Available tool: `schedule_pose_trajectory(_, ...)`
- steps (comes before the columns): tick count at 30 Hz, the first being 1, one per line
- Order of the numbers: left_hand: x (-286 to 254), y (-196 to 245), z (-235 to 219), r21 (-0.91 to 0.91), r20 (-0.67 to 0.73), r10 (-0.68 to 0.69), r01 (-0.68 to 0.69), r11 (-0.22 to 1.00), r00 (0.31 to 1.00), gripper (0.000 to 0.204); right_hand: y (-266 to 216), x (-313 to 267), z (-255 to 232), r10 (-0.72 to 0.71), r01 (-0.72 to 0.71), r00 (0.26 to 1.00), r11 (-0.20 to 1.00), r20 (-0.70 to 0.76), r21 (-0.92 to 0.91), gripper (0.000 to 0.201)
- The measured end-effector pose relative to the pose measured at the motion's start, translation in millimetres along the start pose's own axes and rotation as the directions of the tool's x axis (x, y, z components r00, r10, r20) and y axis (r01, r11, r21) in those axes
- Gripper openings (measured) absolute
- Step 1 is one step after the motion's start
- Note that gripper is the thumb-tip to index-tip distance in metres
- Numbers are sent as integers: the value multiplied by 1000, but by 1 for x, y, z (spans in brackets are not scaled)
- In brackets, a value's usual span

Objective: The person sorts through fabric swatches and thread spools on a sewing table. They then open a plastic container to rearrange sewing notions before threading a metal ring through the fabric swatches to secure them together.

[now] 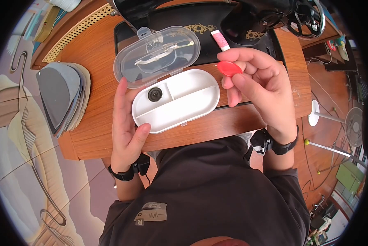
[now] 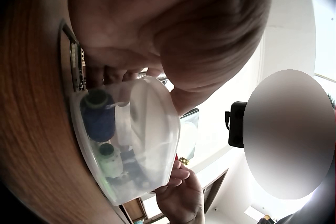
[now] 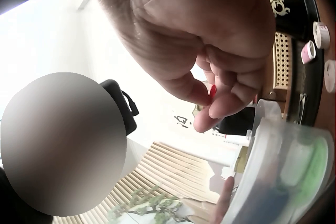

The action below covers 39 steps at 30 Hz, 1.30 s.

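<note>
On the table stands an oval sewing box [image 1: 184, 110], its white tray split into compartments and its clear lid [image 1: 157, 57] raised at the back. My left hand [image 1: 128, 127] holds the box's left end, thumb at the front rim and fingers along the far side. Between thumb and fingertips, my right hand [image 1: 262, 80] pinches a small flat red needle threader [image 1: 230, 69] with a fine tip, above the box's right end. One compartment contains a round black piece [image 1: 155, 94]. Through the box's wall show a blue thread spool [image 2: 98, 116] and a pale green one [image 2: 109, 160].
A black sewing machine [image 1: 241, 24] with gold ornament stands behind the box. A pink and white tube [image 1: 220, 40] lies on its base. Grey and beige oval sheets [image 1: 65, 94] are stacked at the table's left edge. A white fan [image 1: 353, 126] is on the right.
</note>
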<state>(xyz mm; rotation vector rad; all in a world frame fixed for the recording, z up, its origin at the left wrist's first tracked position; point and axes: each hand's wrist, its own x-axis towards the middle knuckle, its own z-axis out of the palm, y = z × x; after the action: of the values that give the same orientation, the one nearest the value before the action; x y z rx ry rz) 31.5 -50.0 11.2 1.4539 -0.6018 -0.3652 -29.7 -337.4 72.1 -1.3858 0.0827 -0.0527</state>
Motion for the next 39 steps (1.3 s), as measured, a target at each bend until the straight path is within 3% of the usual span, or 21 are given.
schedule_pose_trajectory(3, 0, 0, 0, -3, 2, 1, -1, 1000, 1000, 93, -1, -3, -1, 15, -17, 999, 998, 35, 55, 35)
schedule_pose_trajectory(6, 0, -1, 0, 2, 0, 6, -6, 1000, 1000, 93, 1, -5, 5, -56, 56, 998, 996, -7, 71, 37)
schedule_pose_trajectory(29, -1, 0, 0, 22, -19, -11, 12, 1000, 1000, 95, -10, -15, 14, -47, 49, 998, 998, -52, 35, 9)
schedule_pose_trajectory(36, -1, 0, -2, 31, -10, -7, 8, 999, 1000, 96, -9, -15, 14, -16, 19, 999, 997, -51, 76, 15)
schedule_pose_trajectory(39, 0, 1, -1, 33, -15, -6, 6, 999, 1000, 95, -1, -10, 7, -65, 67, 997, 997, -37, 42, 22)
